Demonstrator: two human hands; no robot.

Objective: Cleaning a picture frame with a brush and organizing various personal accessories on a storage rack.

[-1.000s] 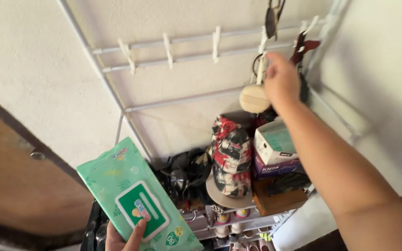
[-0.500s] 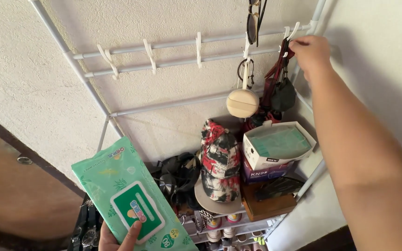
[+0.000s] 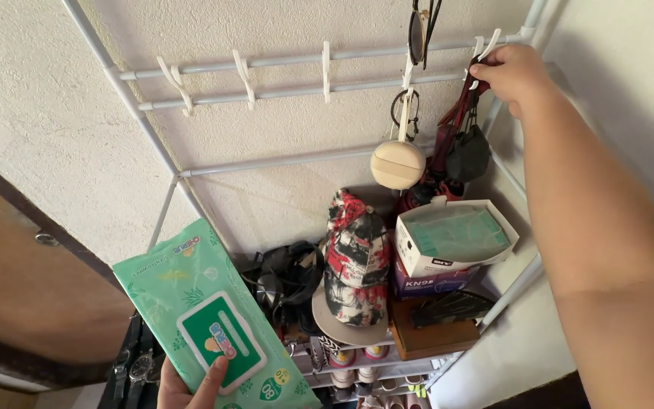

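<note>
i see the left hand (image 3: pixel 187 386) at the bottom edge of the head view, fingers curled round the lower end of a green pack of wet wipes (image 3: pixel 210 322), thumb pressed on its darker green lid. the pack is tilted, upper corner toward the wall, and sits in front of the left end of the shelf.

the right hand (image 3: pixel 510 74) is raised to the top right of the white rack (image 3: pixel 266 163). its fingertips are pinched together at the last white hook (image 3: pixel 484 45), on the top of a dark red strap (image 3: pixel 459 113) that hangs there. i cannot tell how firm the hold is. a small dark pouch (image 3: pixel 467 155) hangs just below on the same strap.

surrounding items: sunglasses (image 3: pixel 420 26) hang on the next hook to the left, with a round beige case (image 3: pixel 397 164) below them. three further hooks to the left are bare. on the shelf under the right forearm stand an open box of masks (image 3: pixel 452 235) on a purple box (image 3: pixel 429 282), a patterned cap (image 3: pixel 355 261) beside them, and a tangle of black straps (image 3: pixel 285 276) further left. shoes (image 3: pixel 357 356) sit one level lower. a brown door (image 3: pixel 32 303) is at far left.
</note>
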